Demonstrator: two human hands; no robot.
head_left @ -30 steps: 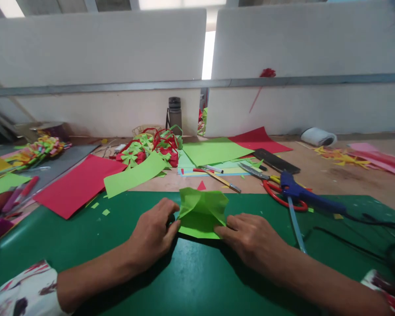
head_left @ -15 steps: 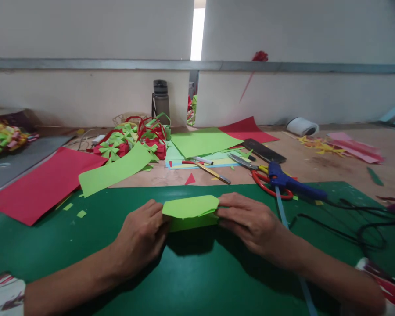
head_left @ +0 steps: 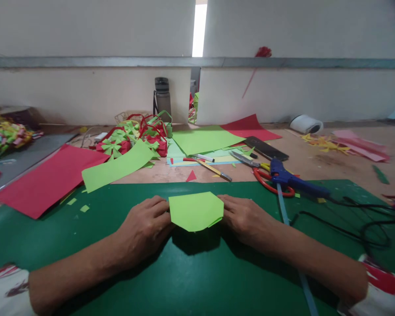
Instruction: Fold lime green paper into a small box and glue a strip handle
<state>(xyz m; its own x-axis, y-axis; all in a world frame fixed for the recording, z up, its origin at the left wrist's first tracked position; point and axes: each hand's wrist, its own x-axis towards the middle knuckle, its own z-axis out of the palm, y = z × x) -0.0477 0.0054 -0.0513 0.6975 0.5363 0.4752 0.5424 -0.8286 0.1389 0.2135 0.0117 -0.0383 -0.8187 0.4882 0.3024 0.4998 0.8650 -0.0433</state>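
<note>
I have the folded green paper [head_left: 196,211] between the two hands, its broad upper face towards me and its near corners angled off. A second ago it stood open as a hollow pocket; half a second ago I saw it nearly edge-on, with a lower layer below. Now that face hides the inside, so I judge the folded layers to be lying closer together, though I can't confirm a finished crease. The left hand [head_left: 148,221] is closed on its left edge and the right hand [head_left: 242,219] grips the right edge; the thumbs are hidden from me.

Under the grip is the green mat [head_left: 197,285], with the paper's shadow on the near side; I can't tell whether the paper touches it. Just beyond the grip lie a red paper triangle [head_left: 191,176] and a yellow craft knife [head_left: 213,168]. Beyond the right hand, the blue glue gun [head_left: 279,172] lies over the scissors [head_left: 245,159]. Beyond the left hand are a light green strip [head_left: 116,164] and, farther left, a red sheet [head_left: 51,182].
</note>
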